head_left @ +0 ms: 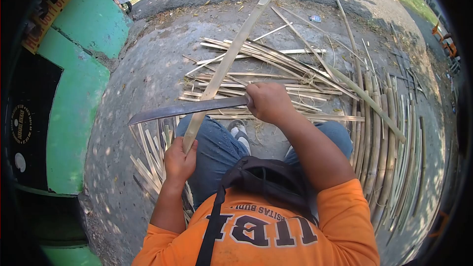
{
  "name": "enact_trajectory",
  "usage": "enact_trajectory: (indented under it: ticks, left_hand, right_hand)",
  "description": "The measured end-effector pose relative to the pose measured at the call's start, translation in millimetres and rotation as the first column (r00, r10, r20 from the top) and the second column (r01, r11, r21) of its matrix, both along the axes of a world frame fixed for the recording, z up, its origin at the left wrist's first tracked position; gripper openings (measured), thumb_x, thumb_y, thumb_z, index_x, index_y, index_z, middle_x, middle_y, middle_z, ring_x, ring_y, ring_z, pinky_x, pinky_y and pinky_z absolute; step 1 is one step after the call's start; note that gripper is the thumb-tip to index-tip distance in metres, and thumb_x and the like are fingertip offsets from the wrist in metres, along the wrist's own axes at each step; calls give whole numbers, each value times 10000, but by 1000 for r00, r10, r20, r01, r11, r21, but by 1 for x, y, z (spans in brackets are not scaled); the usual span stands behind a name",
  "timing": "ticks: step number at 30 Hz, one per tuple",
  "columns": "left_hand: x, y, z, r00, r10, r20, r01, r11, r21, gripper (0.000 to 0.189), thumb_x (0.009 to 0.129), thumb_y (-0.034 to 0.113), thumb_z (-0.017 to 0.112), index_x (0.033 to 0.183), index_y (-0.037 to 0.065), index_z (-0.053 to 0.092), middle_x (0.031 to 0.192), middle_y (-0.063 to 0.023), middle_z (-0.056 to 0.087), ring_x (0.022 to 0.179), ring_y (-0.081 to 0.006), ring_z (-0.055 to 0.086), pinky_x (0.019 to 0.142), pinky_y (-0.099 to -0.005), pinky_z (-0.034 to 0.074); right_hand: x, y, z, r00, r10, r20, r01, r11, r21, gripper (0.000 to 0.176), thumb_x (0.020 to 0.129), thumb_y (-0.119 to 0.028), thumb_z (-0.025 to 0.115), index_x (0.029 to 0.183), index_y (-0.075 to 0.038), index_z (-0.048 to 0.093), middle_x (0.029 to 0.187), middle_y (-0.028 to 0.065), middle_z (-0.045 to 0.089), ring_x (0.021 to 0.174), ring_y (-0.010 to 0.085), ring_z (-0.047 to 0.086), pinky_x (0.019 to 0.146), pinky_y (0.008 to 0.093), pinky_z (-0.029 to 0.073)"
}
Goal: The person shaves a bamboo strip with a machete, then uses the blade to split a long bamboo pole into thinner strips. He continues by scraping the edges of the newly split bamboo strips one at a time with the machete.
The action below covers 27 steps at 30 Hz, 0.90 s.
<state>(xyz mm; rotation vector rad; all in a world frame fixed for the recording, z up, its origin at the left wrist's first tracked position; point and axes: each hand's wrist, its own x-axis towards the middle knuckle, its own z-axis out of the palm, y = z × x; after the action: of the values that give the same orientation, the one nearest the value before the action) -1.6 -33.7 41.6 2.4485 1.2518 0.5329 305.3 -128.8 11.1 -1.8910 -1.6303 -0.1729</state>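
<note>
Above an orange shirt (340,226) partly lettered "BUDI", the left hand (180,161) fingers clasp a long pale bamboo strip (231,51), the right hand (268,101) fingers a dark steel machete (182,110).

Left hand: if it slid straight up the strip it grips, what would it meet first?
Probably the machete, whose blade crosses the bamboo strip just above the left hand; whether they touch is unclear.

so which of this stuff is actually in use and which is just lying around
In use:
left hand gripping the long bamboo strip
right hand holding the machete across that strip

Lying about:
loose split strips on the ground ahead
row of bamboo slats at the right
small blue object further off
green wall
</note>
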Motion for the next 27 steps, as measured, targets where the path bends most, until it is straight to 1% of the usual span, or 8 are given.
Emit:
enact_trajectory:
  ticks: [4,7,10,13,15,22,25,27]
  left_hand:
    - [5,-3,4,999,-31,44,30,999,20,349,983,351,715,937,11,650,763,-226,675,724,-450,677,649,-494,510]
    - [3,0,3,997,-48,66,47,999,9,348,989,351,708,932,14,647,759,-229,671,716,-455,672,643,-499,507]
    - [3,-3,5,997,-40,67,41,999,-6,350,991,353,707,930,14,644,756,-229,667,704,-452,669,633,-495,503]
    - [1,-1,3,997,-21,72,25,998,-50,346,988,350,710,931,15,644,754,-227,666,699,-446,670,630,-484,505]
    - [0,-1,3,998,-8,68,12,998,-56,347,989,350,711,932,14,644,753,-222,668,694,-440,670,628,-477,506]
    - [5,1,8,996,-34,82,36,999,-19,356,991,355,709,925,11,644,736,-213,665,681,-429,671,619,-472,504]
    - [5,1,7,999,-1,54,6,996,-85,354,998,350,705,988,0,651,728,-199,658,671,-368,670,635,-437,495]
    - [5,1,4,999,-10,52,14,997,-73,357,998,353,705,995,-1,654,726,-198,659,673,-370,673,634,-438,495]
  right_hand:
    - [2,7,-7,999,-38,39,33,993,116,165,823,-204,736,857,-68,651,774,138,676,746,369,691,718,472,544]
    - [1,10,-10,999,-41,10,39,988,148,156,778,-119,712,871,-65,599,783,133,650,749,389,649,709,500,518]
    - [0,7,-3,999,-48,22,44,990,133,152,801,-139,710,873,-65,599,766,137,647,732,387,649,692,501,515]
    - [-5,8,-6,999,-32,39,25,985,173,149,818,-158,707,863,-67,598,749,133,644,713,383,650,670,501,511]
    - [-10,9,-7,999,-40,21,36,986,161,152,800,-186,722,842,-72,631,735,140,664,705,374,673,684,490,531]
    - [-3,7,4,994,-89,59,80,987,140,145,806,-214,716,804,-83,653,718,140,671,698,359,689,681,476,542]
    - [-8,5,5,996,-84,37,79,990,119,176,791,-192,729,854,-81,610,734,129,642,715,368,662,657,492,515]
    - [-8,6,6,996,-81,45,75,990,116,148,798,-207,729,815,-82,650,715,127,658,693,360,676,664,478,529]
